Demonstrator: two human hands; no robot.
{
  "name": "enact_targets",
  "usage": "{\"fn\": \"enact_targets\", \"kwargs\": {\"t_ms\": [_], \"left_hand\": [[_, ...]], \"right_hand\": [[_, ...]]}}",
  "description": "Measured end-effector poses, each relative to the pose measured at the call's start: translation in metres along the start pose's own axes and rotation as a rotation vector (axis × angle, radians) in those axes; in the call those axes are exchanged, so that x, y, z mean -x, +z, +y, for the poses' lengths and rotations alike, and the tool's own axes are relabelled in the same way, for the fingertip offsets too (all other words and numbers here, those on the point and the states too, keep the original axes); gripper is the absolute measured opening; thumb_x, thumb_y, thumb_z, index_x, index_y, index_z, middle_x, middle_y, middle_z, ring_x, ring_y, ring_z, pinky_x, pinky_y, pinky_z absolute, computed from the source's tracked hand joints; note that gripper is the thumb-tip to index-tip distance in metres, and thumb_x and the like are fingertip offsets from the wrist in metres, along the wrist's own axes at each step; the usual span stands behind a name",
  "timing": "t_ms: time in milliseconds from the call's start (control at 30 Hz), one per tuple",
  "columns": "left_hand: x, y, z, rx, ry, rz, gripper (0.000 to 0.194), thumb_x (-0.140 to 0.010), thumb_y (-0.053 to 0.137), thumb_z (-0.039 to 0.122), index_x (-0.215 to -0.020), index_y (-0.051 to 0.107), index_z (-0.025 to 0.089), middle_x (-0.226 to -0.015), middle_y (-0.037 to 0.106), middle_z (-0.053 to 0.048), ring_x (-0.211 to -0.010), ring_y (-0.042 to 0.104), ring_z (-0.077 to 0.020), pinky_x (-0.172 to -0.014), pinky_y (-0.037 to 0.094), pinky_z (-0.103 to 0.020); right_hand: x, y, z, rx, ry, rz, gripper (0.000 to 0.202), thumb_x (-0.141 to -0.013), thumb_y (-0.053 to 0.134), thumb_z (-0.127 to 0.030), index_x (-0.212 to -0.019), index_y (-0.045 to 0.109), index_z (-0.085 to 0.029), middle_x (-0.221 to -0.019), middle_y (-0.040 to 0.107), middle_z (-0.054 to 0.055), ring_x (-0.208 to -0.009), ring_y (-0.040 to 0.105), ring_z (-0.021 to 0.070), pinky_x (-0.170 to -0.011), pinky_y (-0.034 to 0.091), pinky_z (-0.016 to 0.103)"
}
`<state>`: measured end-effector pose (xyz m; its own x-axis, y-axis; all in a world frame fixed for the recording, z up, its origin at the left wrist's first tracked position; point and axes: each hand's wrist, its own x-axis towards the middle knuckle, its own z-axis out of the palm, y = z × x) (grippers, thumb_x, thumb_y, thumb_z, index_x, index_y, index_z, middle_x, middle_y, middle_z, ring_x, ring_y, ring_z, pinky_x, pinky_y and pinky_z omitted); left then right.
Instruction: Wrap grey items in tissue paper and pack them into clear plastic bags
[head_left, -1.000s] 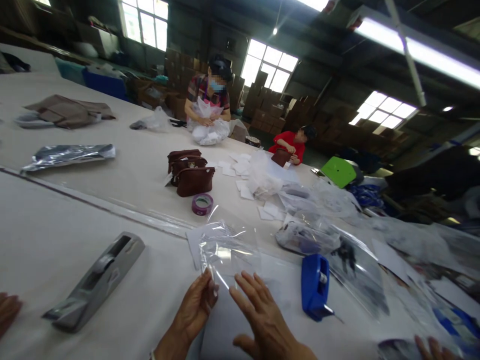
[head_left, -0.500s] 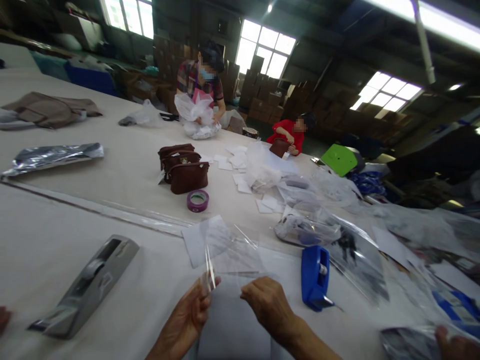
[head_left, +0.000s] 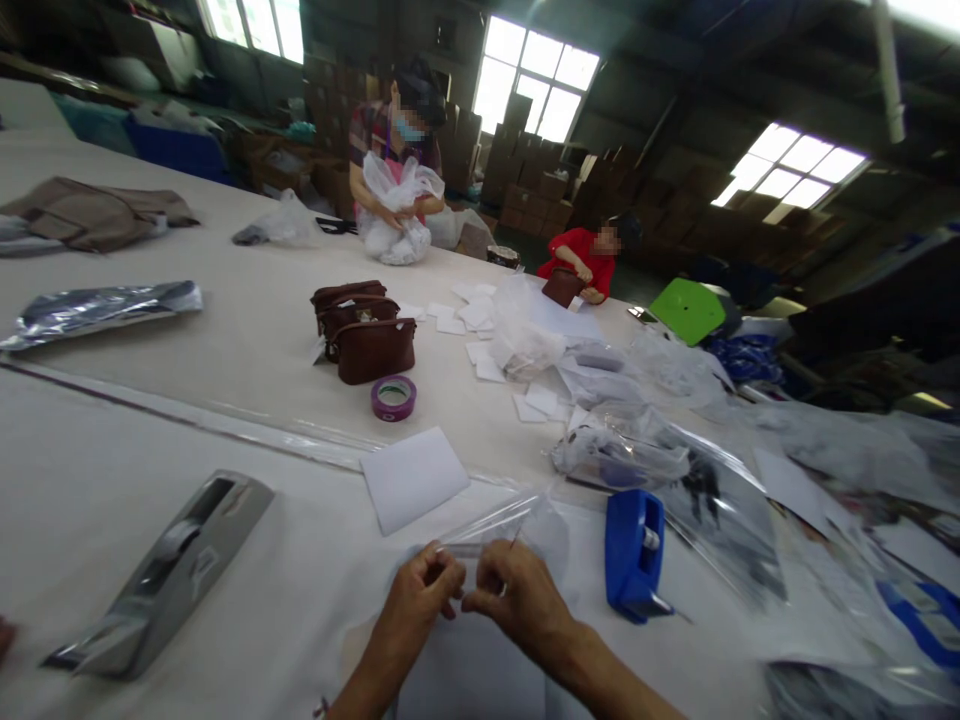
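My left hand (head_left: 421, 592) is closed in a pinch at the near edge of a clear plastic bag (head_left: 517, 518). Close beside it on the right, my right hand (head_left: 517, 585) has its fingers curled at the same bag, the two hands almost touching. The transparent film spreads away from the fingers over the table. Under the hands lies a large white sheet or packet (head_left: 472, 665). A white paper square (head_left: 414, 478) rests just beyond the left hand.
A grey tape dispenser (head_left: 169, 570) lies left, a blue one (head_left: 634, 550) right. Brown pouches (head_left: 375, 350) and a purple tape roll (head_left: 393, 398) sit farther back. Plastic bags (head_left: 622, 450) cover the right side. Two people work across the table (head_left: 247, 370).
My left hand has moved up and right, closer to my right hand. The clear bag, upright before, now lies lower and farther right, uncovering the white paper square.
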<state>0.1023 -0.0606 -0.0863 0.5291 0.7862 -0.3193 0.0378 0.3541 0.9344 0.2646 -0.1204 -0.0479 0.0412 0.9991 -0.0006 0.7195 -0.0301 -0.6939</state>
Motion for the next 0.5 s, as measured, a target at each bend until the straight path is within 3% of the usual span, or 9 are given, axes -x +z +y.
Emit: {"fn": "enact_targets", "kwargs": {"t_ms": [133, 267, 400, 500], "left_hand": [[0.002, -0.007, -0.009, -0.15, -0.079, 0.075, 0.044, -0.075, 0.057, 0.063, -0.066, 0.047, 0.021, -0.058, 0.056, 0.002, -0.049, 0.05, -0.0143, -0.05, 0.042, -0.027], [0.012, -0.008, -0.017, -0.516, -0.049, 0.067, 0.032, -0.08, 0.056, 0.046, -0.063, 0.044, 0.022, -0.059, 0.053, 0.002, -0.058, 0.051, -0.0174, -0.058, 0.036, -0.028], [0.017, -0.01, -0.023, -0.616, -0.044, 0.0, 0.02, -0.078, 0.061, 0.033, -0.067, 0.048, 0.022, -0.066, 0.059, 0.0, -0.065, 0.055, -0.02, -0.064, 0.034, -0.029], [0.018, -0.013, -0.027, -0.625, -0.014, 0.005, 0.018, -0.083, 0.057, 0.033, -0.07, 0.05, 0.022, -0.071, 0.062, -0.001, -0.069, 0.057, -0.021, -0.066, 0.035, -0.029]], "right_hand": [[-0.016, -0.024, 0.005, -0.489, 0.315, 0.121, 0.036, -0.072, 0.077, -0.043, -0.064, 0.05, -0.02, -0.06, 0.053, -0.005, -0.059, 0.05, 0.0127, -0.057, 0.04, 0.025], [-0.032, -0.041, 0.009, -0.796, 0.432, 0.286, 0.043, -0.07, 0.075, -0.054, -0.069, 0.047, -0.022, -0.066, 0.057, -0.003, -0.06, 0.056, 0.0153, -0.057, 0.05, 0.03], [-0.034, -0.034, 0.014, -0.621, 0.381, 0.267, 0.032, -0.079, 0.067, -0.045, -0.072, 0.045, -0.023, -0.06, 0.057, -0.004, -0.053, 0.061, 0.0163, -0.05, 0.046, 0.027], [-0.025, -0.016, 0.025, -0.43, 0.284, 0.162, 0.023, -0.083, 0.063, -0.034, -0.074, 0.045, -0.022, -0.059, 0.058, -0.005, -0.056, 0.063, 0.0159, -0.054, 0.045, 0.026]]}}
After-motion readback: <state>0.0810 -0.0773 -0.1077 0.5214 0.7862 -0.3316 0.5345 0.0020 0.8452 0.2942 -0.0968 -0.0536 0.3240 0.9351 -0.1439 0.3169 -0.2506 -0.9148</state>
